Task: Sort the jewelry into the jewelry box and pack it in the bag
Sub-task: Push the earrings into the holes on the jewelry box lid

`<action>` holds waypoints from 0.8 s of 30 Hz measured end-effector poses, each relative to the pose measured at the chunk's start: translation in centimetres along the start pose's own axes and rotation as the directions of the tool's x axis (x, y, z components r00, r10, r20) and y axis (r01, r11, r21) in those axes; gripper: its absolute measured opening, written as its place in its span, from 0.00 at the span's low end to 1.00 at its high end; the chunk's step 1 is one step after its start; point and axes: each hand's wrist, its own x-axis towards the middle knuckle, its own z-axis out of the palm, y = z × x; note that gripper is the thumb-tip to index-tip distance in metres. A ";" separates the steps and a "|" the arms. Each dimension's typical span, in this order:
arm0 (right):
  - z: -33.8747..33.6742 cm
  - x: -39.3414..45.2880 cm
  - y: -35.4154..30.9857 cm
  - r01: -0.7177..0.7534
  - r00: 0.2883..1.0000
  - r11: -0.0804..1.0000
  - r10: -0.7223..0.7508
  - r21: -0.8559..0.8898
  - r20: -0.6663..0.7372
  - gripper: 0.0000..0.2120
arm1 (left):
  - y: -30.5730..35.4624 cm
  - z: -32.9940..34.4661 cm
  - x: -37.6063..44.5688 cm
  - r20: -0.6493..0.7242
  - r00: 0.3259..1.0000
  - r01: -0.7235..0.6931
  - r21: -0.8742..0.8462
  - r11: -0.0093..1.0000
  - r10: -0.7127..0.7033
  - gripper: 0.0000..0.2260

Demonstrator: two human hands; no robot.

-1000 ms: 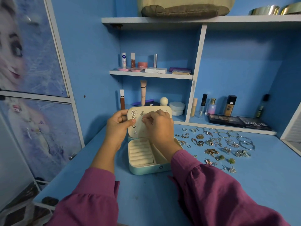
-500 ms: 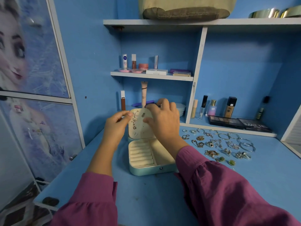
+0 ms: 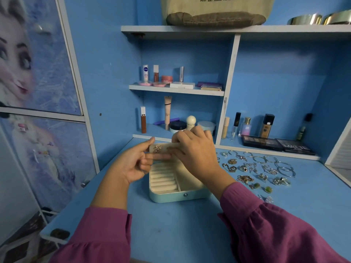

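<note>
Cream earring panel [image 3: 163,148] — both hands [image 3: 133,166] [image 3: 197,154] hold it.

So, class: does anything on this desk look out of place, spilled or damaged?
Nothing stands out. The jewelry box sits open and level, both hands hold its earring panel above it, and the loose jewelry lies in neat rows to its right.

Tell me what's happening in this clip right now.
A person is working at an open jewelry box on a blue desk. Both hands hold its earring panel: the left hand at the left edge, the right hand from above. Loose rings, bangles and chains lie unsorted to the right. A canvas bag sits on the top shelf.
</note>
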 end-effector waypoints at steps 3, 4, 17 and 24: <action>-0.2 -1.4 -0.3 0.049 0.999 0.998 -0.048 0.045 -0.018 0.08 | -0.2 0.3 -0.7 0.034 0.998 0.057 -0.062 0.996 -0.055 0.09; -0.2 -1.9 -0.4 0.067 0.998 0.997 -0.066 0.048 -0.018 0.08 | -0.3 0.3 -0.9 0.034 0.997 0.074 -0.074 0.994 -0.072 0.08; -1.2 -3.6 -0.1 0.207 0.968 0.975 -0.216 0.079 0.130 0.08 | -1.4 -0.4 -0.7 -0.019 0.996 0.094 0.092 0.991 -0.092 0.08; -3.8 -3.7 2.9 -0.055 0.916 0.892 -0.134 0.449 0.379 0.16 | -1.4 -0.5 -0.6 -0.018 0.998 0.068 0.220 0.973 -0.066 0.10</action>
